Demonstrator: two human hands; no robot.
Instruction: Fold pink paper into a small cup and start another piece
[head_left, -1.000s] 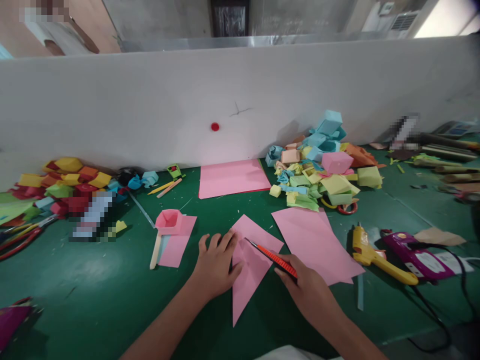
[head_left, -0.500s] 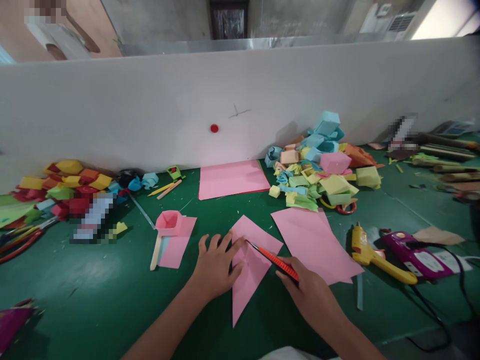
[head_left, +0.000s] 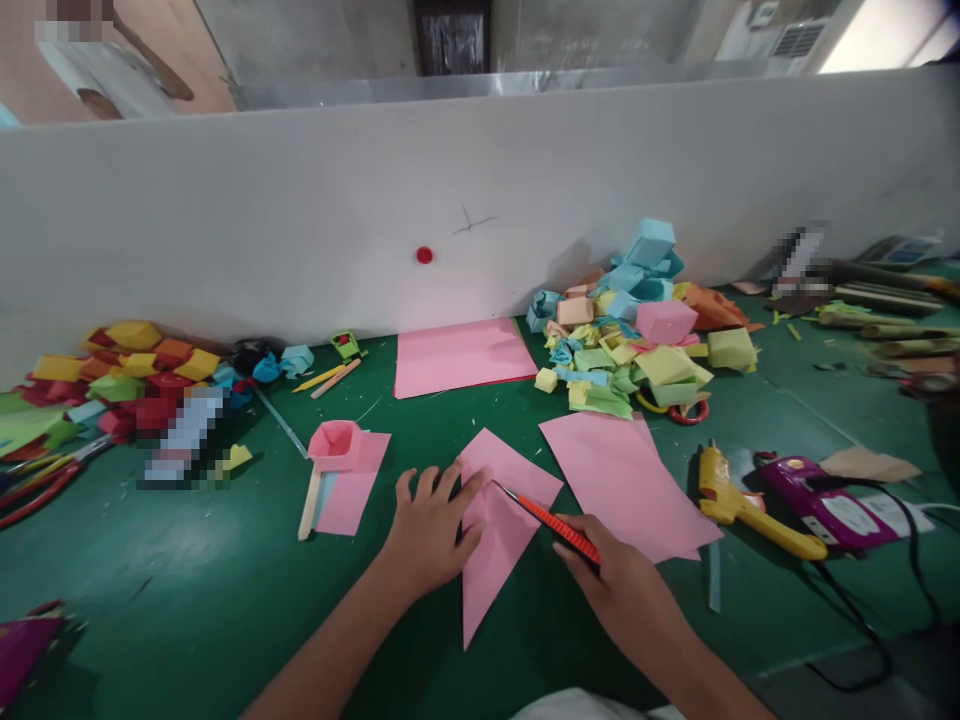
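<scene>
My left hand point(head_left: 426, 535) lies with fingers spread on a folded, kite-shaped piece of pink paper point(head_left: 504, 560), pressing it to the green table. In my right hand point(head_left: 626, 580) is a slim pointed tool point(head_left: 559, 524) with a ribbed orange-red handle. Its thin dark metal tip rests at the paper's upper middle, close to my left index finger. Right of it lies a larger pink sheet point(head_left: 626, 480). A small pink paper box point(head_left: 334, 445) and a flat wooden stick point(head_left: 308, 505) sit to the left, on a pink paper piece point(head_left: 352, 505).
A yellow glue gun point(head_left: 757, 515) and a purple device point(head_left: 814, 500) with black cords lie right. Piles of folded paper pieces point(head_left: 652, 330) stand along the white partition point(head_left: 300, 220). Scissors point(head_left: 56, 480) lie far left. Pink sheets point(head_left: 461, 358) lie at the back.
The whole view has shifted slightly. Both hands, the tool and the folded paper hold nearly the same position relative to each other.
</scene>
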